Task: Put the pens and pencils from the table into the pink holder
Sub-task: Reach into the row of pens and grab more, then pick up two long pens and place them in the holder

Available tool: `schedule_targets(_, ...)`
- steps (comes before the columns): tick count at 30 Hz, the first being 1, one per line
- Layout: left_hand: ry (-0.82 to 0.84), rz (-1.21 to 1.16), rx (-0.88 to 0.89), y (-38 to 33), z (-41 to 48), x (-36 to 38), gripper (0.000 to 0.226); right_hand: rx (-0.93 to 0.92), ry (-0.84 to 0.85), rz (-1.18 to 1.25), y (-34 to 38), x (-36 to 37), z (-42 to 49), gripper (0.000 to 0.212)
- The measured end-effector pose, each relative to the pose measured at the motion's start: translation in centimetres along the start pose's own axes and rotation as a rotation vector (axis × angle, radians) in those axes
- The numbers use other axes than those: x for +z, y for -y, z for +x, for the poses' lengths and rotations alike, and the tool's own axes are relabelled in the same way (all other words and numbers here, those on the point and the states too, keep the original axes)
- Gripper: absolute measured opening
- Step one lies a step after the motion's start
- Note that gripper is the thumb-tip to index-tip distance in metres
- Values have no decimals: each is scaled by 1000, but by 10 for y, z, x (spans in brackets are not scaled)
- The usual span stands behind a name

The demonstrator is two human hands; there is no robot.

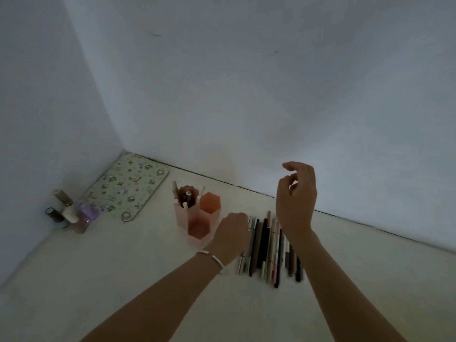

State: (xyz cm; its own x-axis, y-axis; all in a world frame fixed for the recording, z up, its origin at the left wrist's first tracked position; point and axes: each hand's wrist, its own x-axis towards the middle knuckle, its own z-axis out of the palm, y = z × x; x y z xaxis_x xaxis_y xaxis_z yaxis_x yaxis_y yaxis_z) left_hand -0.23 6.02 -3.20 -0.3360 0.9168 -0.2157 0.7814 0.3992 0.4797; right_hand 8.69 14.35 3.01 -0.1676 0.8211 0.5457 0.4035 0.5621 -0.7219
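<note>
Row of slim pens and pencils (pixel 269 248), with dark, grey, pink and white barrels, flat on the pale cream table (pixel 123 280), packed side by side. Long axes near to far, roughly in line with the forearms.

Just left of the row: translucent pink holder (pixel 197 219) of three hexagonal plastic cells, upright. Rear-left cell already stocked with several pens; other two apparently empty.

Left hand (pixel 233 233), white bracelet (pixel 217 261) at the wrist, low between holder and row, at the row's left edge. Fingers (pixel 240 215) bent downward near the outermost pens, tips hidden; cannot tell whether anything is held.

Right hand (pixel 296 201) raised above the row's far end, loosely curled, nothing in it.

Judged: left hand nearer to both row and holder. Calls for a short leftward carry, then tipping upright for the drop.

Further left, by the white wall (pixel 246 95): floral-patterned mat (pixel 128 186) and cluster of small bottles (pixel 71 215).
</note>
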Motion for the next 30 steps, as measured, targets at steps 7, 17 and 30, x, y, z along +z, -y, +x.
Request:
schedule_targets(7,25,56,-184,0,15,46,17,33,11,-124,-46,-40,-16,30)
schedule_targets(17,48,-67,-297,-2,26,49,21,104,67,-150,-64,-34,-33,28)
schedule_targets(30,-370,-634,-9,-31,2,-164,8,330,392,-206,-47,28,-24,24)
